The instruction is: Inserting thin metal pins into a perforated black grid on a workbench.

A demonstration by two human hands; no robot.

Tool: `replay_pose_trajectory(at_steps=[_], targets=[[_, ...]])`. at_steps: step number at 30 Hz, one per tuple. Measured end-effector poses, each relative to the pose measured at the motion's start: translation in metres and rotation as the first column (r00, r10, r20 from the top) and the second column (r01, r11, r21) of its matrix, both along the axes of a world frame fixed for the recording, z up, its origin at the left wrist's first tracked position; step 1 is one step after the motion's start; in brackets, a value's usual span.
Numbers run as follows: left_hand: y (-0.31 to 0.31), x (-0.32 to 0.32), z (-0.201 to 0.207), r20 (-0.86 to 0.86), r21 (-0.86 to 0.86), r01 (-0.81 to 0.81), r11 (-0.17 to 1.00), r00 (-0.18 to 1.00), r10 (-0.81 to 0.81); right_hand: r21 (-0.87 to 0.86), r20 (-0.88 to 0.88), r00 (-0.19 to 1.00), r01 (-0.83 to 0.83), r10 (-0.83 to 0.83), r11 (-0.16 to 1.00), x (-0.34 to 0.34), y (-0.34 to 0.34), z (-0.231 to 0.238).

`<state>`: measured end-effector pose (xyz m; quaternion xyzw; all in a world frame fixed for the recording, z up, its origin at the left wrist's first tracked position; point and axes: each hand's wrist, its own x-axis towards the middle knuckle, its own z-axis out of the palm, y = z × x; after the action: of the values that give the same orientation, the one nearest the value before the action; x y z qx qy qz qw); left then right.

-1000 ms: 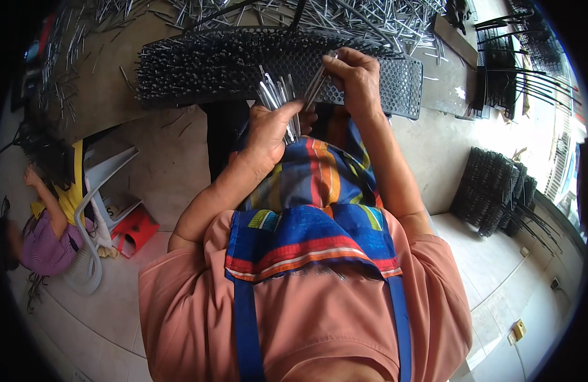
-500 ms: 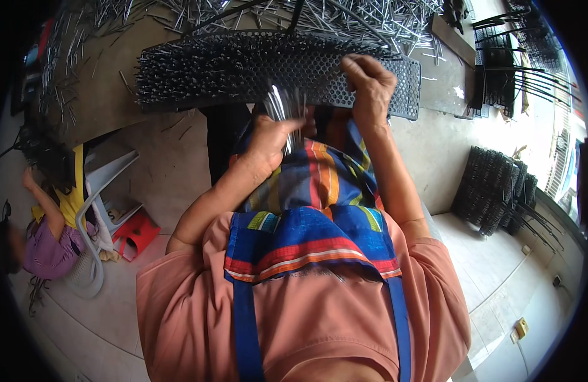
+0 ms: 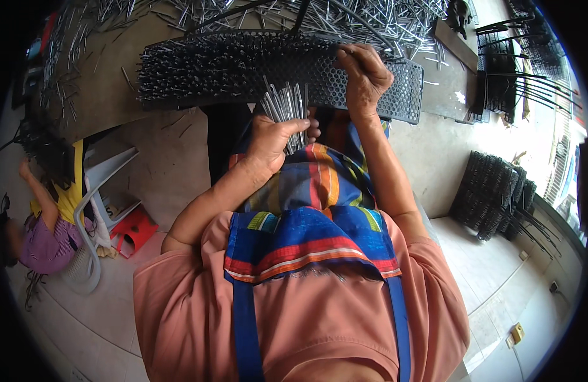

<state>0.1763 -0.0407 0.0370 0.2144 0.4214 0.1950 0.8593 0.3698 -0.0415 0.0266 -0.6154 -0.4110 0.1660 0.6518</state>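
A sheaf of thin silvery metal rods (image 3: 285, 105) stands fanned out in my left hand (image 3: 268, 140), whose fingers wrap round its lower part, just in front of a long dark perforated rack (image 3: 401, 95). Many upright rods (image 3: 192, 71) fill the holes on the left and along the back of the rack, while bare holes show on its right part. My right hand (image 3: 368, 79) is over that right part, thumb and fingertips pinched close to the holes. Whatever is between those fingertips is too small to make out.
Loose metal rods (image 3: 370, 25) lie heaped on the table (image 3: 109, 76) behind the rack. Dark wire racks (image 3: 491, 194) are stacked on the floor at the right. Another person (image 3: 49, 245) sits at the left beside a grey chair (image 3: 90, 223) and a red container (image 3: 136, 230).
My right hand has shifted slightly left and up over the rack. The rod bundle in my left hand, blurred before, now shows sharply with the rods spread.
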Motion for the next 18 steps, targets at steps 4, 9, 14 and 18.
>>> replay_pose_trajectory(at_steps=[4, 9, 14, 18], targets=[[0.003, 0.006, 0.0, -0.082, -0.024, -0.022, 0.999, 0.996, 0.02, -0.011, 0.017, 0.999, -0.028, 0.028, 1.0, -0.001, -0.001, 0.003], [0.004, 0.008, 0.002, -0.059, -0.054, 0.01, 0.998, 0.998, -0.014, -0.05, 0.065, 0.998, -0.014, 0.017, 0.999, 0.0, -0.004, 0.003], [0.003, 0.01, -0.001, -0.079, -0.064, -0.034, 0.997, 0.996, 0.029, -0.074, 0.147, 0.989, -0.001, 0.012, 0.997, -0.002, -0.002, 0.003], [0.004, 0.012, 0.0, -0.088, -0.057, -0.012, 0.998, 0.996, 0.007, -0.099, 0.248, 0.968, 0.001, 0.024, 0.995, -0.005, 0.002, -0.009]])
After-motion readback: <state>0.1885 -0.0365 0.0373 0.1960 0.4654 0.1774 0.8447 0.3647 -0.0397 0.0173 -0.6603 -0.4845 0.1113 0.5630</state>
